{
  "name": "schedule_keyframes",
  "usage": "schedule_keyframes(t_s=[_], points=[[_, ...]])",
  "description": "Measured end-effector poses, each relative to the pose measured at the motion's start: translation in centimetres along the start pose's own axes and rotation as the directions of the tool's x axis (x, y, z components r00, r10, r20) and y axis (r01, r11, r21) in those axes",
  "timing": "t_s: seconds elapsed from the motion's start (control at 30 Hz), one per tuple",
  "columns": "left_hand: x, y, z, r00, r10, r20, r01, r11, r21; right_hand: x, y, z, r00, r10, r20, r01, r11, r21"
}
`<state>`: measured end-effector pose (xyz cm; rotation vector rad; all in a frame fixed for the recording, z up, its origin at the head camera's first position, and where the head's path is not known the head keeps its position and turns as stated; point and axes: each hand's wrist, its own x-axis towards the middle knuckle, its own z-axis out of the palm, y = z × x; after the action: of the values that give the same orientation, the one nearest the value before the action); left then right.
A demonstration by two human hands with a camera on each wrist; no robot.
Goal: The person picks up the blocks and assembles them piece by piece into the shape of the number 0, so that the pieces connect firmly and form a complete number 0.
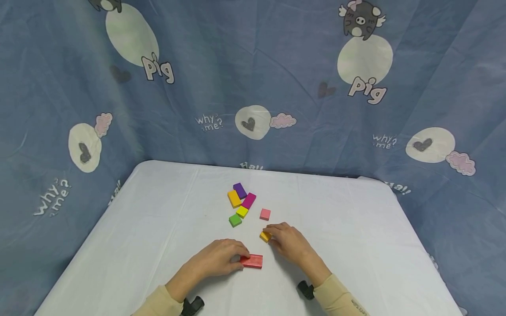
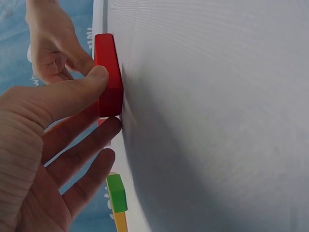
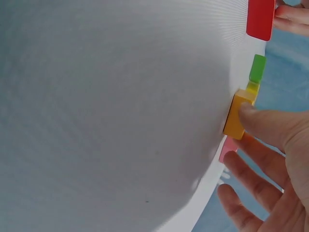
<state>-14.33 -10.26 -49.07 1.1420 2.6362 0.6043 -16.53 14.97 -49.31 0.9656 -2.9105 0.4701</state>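
Note:
A long red block (image 1: pixel 253 261) lies flat near the front of the white table, its left end between the thumb and fingers of my left hand (image 1: pixel 215 260). The left wrist view shows the thumb on the face of that red block (image 2: pixel 110 99), while the lower fingers spread loosely. Ahead and to the right, my right hand (image 1: pixel 291 245) pinches a small orange-yellow block (image 1: pixel 265 237) by its right side. In the right wrist view, the thumb presses on the orange-yellow block (image 3: pixel 235 118) and the other fingers fan out below it.
Just beyond the right hand sits a pink square block (image 1: pixel 265 214). Farther back is a loose cluster: a green block (image 1: pixel 235 220), a yellow block (image 1: pixel 242 212), a magenta block (image 1: pixel 249 201), an orange block (image 1: pixel 234 199) and a purple block (image 1: pixel 239 190). A blue printed curtain (image 1: pixel 178 140) hangs behind the table.

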Motion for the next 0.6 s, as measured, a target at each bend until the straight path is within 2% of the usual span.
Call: schedule_keyframes(t_s=[0.23,0.6], points=[[-0.1,0.0,0.1,1.000,-0.010,0.011,0.010,1.000,-0.021,0.2,0.0,0.1,1.000,-0.003,-0.001,0.003,1.000,0.006],[-1.0,-0.3,0.3,0.997,-0.010,-0.075,0.007,0.999,-0.044,0.1,-0.1,0.2,1.000,0.001,0.015,-0.001,1.000,0.004]])
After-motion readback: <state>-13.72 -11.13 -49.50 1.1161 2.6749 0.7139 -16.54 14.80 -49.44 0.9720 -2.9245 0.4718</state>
